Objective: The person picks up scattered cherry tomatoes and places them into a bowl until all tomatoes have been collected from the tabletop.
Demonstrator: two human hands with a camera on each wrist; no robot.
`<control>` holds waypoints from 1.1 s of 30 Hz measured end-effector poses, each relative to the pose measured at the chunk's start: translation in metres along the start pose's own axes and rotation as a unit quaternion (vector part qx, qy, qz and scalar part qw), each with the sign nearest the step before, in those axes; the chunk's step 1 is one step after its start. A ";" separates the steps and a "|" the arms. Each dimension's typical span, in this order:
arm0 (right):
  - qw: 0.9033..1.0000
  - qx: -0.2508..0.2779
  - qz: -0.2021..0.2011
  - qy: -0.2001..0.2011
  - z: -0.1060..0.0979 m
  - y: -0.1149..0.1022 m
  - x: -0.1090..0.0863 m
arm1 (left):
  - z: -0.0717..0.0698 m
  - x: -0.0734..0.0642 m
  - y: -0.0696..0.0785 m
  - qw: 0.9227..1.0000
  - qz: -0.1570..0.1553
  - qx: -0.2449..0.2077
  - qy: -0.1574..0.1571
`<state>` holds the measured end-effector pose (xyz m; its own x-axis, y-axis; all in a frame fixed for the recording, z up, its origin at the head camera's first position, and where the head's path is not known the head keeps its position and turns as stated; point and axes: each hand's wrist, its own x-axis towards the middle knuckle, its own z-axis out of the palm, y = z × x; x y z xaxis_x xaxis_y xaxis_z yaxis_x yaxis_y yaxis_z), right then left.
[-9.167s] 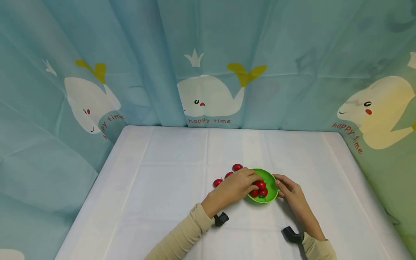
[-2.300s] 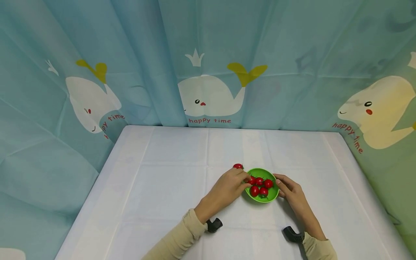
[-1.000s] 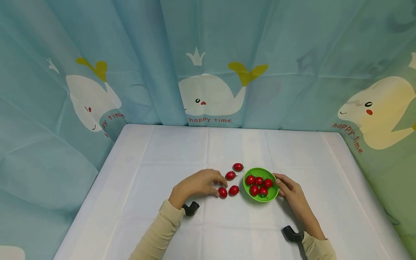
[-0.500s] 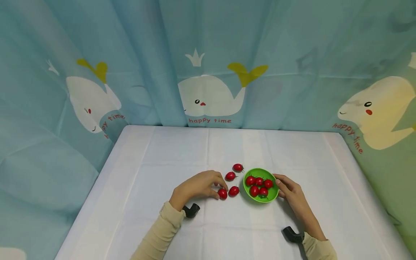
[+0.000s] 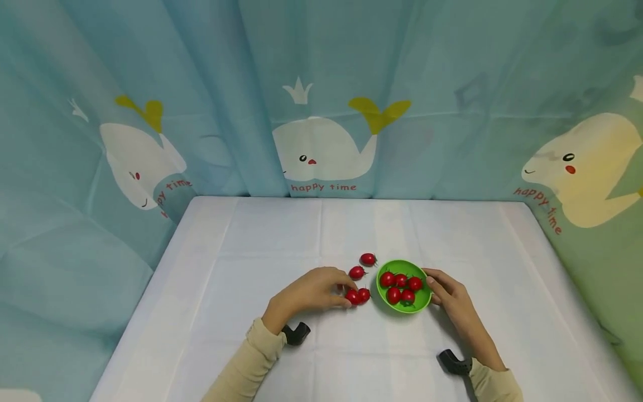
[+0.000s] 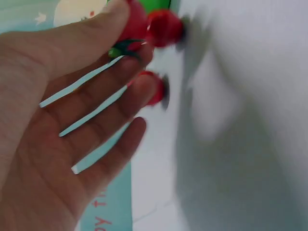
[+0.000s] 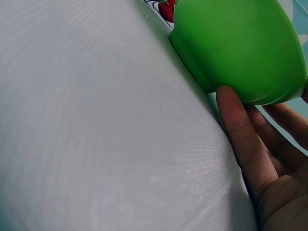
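My left hand (image 5: 321, 289) pinches a cherry tomato (image 6: 134, 21) between thumb and fingers, its green stem end facing the palm in the left wrist view. In the head view that tomato overlaps another cherry tomato (image 5: 364, 295) lying on the table. Two more, a tomato (image 5: 356, 272) and a farther tomato (image 5: 368, 259), lie behind them, left of the bowl. The green bowl (image 5: 397, 308) holds several red cherry tomatoes (image 5: 394, 295). With the thumb at its rim and fingers against its outside near the base, my right hand (image 5: 452, 298) grips the bowl's right side.
A white cloth covers the table (image 5: 251, 234). Blue-green curtains (image 5: 221, 84) with whale prints stand along its back and sides. Each wrist carries a black mount, the left mount (image 5: 297, 334) and the right mount (image 5: 454, 363), close over the cloth.
Since half a second ago, my left hand has brought its tomato slightly right, toward the neighbouring one. Over the longer span the bowl has gained tomatoes. My right hand has stayed at the bowl.
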<state>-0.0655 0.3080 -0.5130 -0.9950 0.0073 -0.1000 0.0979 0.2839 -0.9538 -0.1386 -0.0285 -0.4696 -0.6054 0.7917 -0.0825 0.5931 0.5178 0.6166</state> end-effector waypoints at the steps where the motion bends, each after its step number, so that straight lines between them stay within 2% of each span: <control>1: 1.000 0.000 0.002 -0.002 0.000 0.000 0.000 | 0.002 0.000 0.002 1.000 0.001 -0.005 0.007; 4: 1.000 -0.005 0.008 -0.002 0.000 0.000 0.000 | 0.009 -0.001 0.008 0.999 0.018 -0.011 0.027; 7: 1.000 -0.011 0.010 -0.001 0.000 0.000 0.000 | 0.014 0.001 0.012 0.997 0.054 0.003 0.056; 13: 1.000 -0.023 0.008 0.003 0.000 0.001 0.002 | 0.020 0.006 0.021 0.983 0.119 0.036 0.134; 18: 1.000 -0.023 0.012 0.002 -0.001 0.001 0.002 | 0.022 0.013 0.030 0.973 0.138 0.039 0.179; 23: 1.000 -0.008 0.017 0.000 -0.001 0.000 0.001 | 0.023 0.021 0.039 0.970 0.141 0.058 0.188; 33: 1.000 -0.018 0.014 0.004 -0.002 0.000 0.003 | 0.023 0.040 0.052 0.969 0.155 0.091 0.170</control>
<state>-0.0684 0.3099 -0.5125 -0.9920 0.0234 -0.1241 0.1251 0.3186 -0.9396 -0.1195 0.0372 -0.4594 -0.5046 0.7821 0.3658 0.8393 0.3450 0.4201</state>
